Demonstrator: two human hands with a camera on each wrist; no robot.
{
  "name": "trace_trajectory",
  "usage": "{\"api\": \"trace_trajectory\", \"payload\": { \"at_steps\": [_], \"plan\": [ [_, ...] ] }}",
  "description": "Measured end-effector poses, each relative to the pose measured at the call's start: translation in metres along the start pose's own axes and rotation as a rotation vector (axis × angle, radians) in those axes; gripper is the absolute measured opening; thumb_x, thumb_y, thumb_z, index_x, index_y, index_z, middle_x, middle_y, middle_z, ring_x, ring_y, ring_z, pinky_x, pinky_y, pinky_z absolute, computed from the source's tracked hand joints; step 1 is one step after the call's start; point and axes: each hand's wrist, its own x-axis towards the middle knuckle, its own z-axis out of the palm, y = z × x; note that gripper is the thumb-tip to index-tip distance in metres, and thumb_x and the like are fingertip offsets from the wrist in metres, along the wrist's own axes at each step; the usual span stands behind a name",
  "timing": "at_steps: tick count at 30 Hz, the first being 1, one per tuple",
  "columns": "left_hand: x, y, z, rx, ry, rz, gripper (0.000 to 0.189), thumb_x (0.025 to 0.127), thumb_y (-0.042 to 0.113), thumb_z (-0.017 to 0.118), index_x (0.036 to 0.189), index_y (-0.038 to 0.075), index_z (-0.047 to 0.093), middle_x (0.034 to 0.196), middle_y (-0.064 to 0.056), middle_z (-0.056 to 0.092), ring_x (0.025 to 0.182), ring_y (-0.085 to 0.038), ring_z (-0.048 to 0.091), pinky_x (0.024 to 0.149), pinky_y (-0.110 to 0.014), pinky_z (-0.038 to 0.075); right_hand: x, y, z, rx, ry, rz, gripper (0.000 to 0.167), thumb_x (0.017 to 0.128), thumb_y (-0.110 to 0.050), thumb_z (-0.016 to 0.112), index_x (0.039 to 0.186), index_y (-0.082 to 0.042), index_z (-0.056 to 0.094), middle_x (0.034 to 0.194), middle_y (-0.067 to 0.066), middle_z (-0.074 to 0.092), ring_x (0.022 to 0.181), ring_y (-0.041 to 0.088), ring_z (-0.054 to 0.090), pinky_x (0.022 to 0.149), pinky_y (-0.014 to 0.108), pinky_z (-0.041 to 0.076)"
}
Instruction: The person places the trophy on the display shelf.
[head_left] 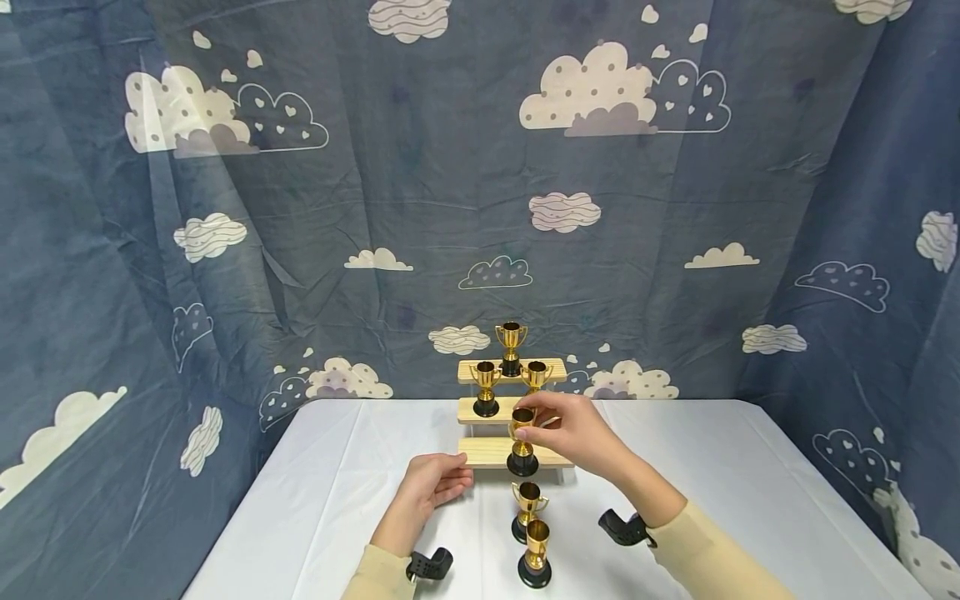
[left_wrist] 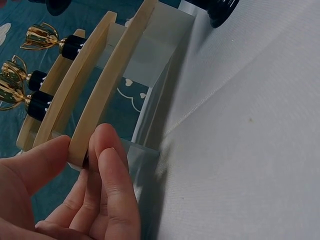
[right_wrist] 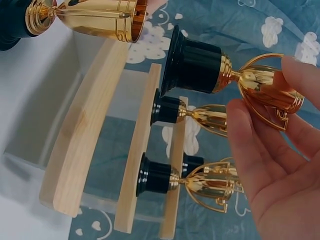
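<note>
A tiered wooden display stand (head_left: 486,452) holds one gold trophy cup (head_left: 511,337) on its top shelf and two, left (head_left: 485,377) and right (head_left: 536,375), on the middle shelf. My left hand (head_left: 433,483) grips the left end of the bottom shelf (left_wrist: 111,82), thumb on one face and fingers on the other. With its thumb and fingertips, my right hand (head_left: 572,427) pinches another trophy cup (right_wrist: 197,65) by its gold bowl. Its black base hangs free of the shelves in the right wrist view, over the bottom shelf in the head view.
Two more trophy cups, one behind (head_left: 528,500) the other (head_left: 536,546), stand on the white-covered table (head_left: 315,508) in front of the stand. Dark blue cloud-patterned cloth (head_left: 450,167) hangs behind and at both sides.
</note>
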Motion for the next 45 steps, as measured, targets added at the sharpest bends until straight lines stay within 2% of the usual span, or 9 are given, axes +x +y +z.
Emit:
{"api": "trace_trajectory", "payload": {
  "at_steps": [8, 20, 30, 39, 45],
  "plan": [
    [0.0, 0.002, 0.0, 0.01, 0.002, -0.003, 0.039, 0.089, 0.014, 0.075, 0.115, -0.013, 0.065, 0.082, -0.011, 0.074, 0.072, -0.017, 0.073, 0.067, -0.028, 0.061, 0.006, -0.003, 0.001, -0.046, 0.006, 0.031, 0.04, 0.085, -0.039, 0.082, 0.119, -0.021, 0.071, 0.103, -0.011, 0.069, 0.087, 0.011, 0.069, 0.077, 0.032, 0.059],
    [0.0, 0.001, 0.0, 0.01, 0.002, -0.009, 0.04, 0.089, 0.015, 0.075, 0.116, -0.013, 0.064, 0.083, -0.011, 0.074, 0.073, -0.017, 0.073, 0.069, -0.029, 0.062, 0.014, 0.001, 0.009, -0.032, 0.016, 0.051, 0.036, 0.083, -0.037, 0.084, 0.115, -0.027, 0.071, 0.102, -0.012, 0.069, 0.086, 0.011, 0.069, 0.075, 0.033, 0.058],
    [0.002, 0.001, 0.0, 0.008, 0.006, -0.012, 0.033, 0.089, 0.015, 0.075, 0.11, -0.009, 0.068, 0.085, -0.013, 0.074, 0.075, -0.019, 0.073, 0.07, -0.03, 0.062, 0.018, -0.001, 0.011, -0.04, 0.026, 0.061, 0.04, 0.084, -0.036, 0.083, 0.119, -0.02, 0.07, 0.093, -0.01, 0.07, 0.081, 0.01, 0.068, 0.073, 0.036, 0.057],
    [0.004, -0.002, -0.001, 0.002, -0.001, -0.005, 0.034, 0.09, 0.015, 0.075, 0.112, -0.01, 0.067, 0.084, -0.012, 0.074, 0.074, -0.019, 0.073, 0.069, -0.03, 0.062, 0.022, -0.001, 0.015, -0.038, 0.028, 0.082, 0.039, 0.083, -0.032, 0.084, 0.118, -0.019, 0.071, 0.097, -0.009, 0.068, 0.081, 0.014, 0.068, 0.07, 0.034, 0.057],
    [0.004, -0.003, -0.001, 0.019, 0.0, 0.004, 0.034, 0.091, 0.016, 0.074, 0.112, -0.01, 0.067, 0.083, -0.011, 0.074, 0.074, -0.018, 0.073, 0.07, -0.031, 0.062, 0.025, 0.001, 0.018, -0.039, 0.034, 0.063, 0.039, 0.083, -0.033, 0.085, 0.117, -0.018, 0.071, 0.096, -0.01, 0.069, 0.08, 0.01, 0.068, 0.071, 0.032, 0.058]
  ]
}}
